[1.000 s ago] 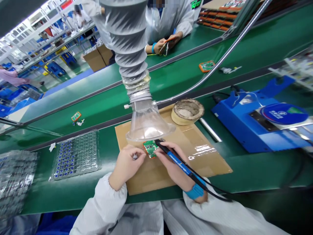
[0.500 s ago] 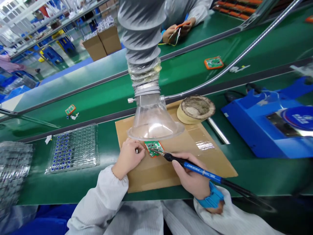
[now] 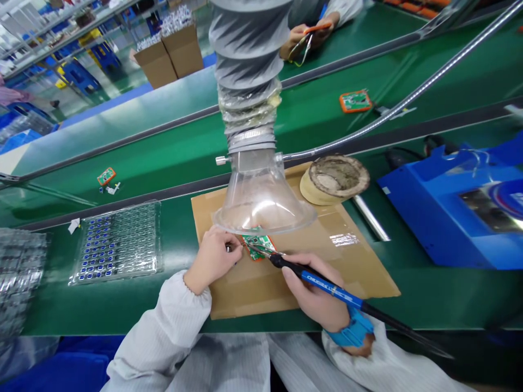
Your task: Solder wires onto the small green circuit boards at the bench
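A green circuit board point(image 3: 261, 244) in an orange frame lies on the cardboard sheet point(image 3: 245, 296), partly under the rim of a clear suction hood. In my right hand point(image 3: 321, 294) is a soldering iron point(image 3: 327, 286) with a blue and black handle, its tip over the board's surface. Whether the tip touches is too fine to tell. At the board's left edge my left hand point(image 3: 214, 256) is closed in a pinch. A small dark piece shows between its fingers, and what seem to be thin wires run to the board; I cannot make out the piece.
The hood point(image 3: 263, 201) hangs low on a grey duct point(image 3: 249, 54). Behind the board stands a round pot point(image 3: 335, 179); a blue machine point(image 3: 441, 207) is at right. A clear tray point(image 3: 118, 242) of small blue parts lies left. Across the belt, a co-worker's hands point(image 3: 310, 41) hold an orange item.
The view has shifted slightly. The soldering iron tip has moved a little left over the board. Both hands keep their grip; the orange-framed boards on the belt appear a little further left.
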Action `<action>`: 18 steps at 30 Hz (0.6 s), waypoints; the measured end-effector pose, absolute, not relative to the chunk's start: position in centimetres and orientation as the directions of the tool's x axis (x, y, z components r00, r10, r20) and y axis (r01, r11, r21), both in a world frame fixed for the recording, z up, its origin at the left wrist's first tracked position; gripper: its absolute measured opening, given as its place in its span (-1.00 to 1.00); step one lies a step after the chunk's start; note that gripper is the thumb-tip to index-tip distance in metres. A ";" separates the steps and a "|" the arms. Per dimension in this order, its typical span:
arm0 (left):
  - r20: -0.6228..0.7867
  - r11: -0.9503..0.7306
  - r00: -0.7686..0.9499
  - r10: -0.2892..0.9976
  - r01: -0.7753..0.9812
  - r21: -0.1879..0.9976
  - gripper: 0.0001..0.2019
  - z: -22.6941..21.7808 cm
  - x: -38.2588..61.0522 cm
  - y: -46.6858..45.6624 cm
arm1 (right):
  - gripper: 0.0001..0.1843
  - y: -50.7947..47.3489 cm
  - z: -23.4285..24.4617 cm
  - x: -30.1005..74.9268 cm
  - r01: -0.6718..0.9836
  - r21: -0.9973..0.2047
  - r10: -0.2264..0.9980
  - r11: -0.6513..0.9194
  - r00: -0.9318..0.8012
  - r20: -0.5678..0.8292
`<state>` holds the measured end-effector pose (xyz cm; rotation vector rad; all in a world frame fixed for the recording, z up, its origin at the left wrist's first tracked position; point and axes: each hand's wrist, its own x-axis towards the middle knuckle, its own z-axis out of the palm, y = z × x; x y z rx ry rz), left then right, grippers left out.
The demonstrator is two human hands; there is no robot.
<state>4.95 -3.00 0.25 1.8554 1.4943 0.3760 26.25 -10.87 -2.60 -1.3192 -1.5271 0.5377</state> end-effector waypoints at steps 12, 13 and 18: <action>-0.213 -0.068 0.297 0.931 0.714 0.697 -0.78 0.0 4.8 -2.8 | -0.96 -10.6 -2.4 26.1 0.449 -0.837 0.912 0.312 0.104 0.396; -0.213 -0.069 0.297 0.931 0.714 0.697 -0.78 -0.1 4.8 -2.8 | -0.96 -10.6 -2.3 26.1 0.444 -0.840 0.913 0.313 0.104 0.395; -0.198 -0.080 0.298 0.934 0.712 0.698 -0.78 -0.1 4.8 -2.8 | -0.95 -10.6 -2.4 26.2 0.445 -0.838 0.914 0.316 0.096 0.395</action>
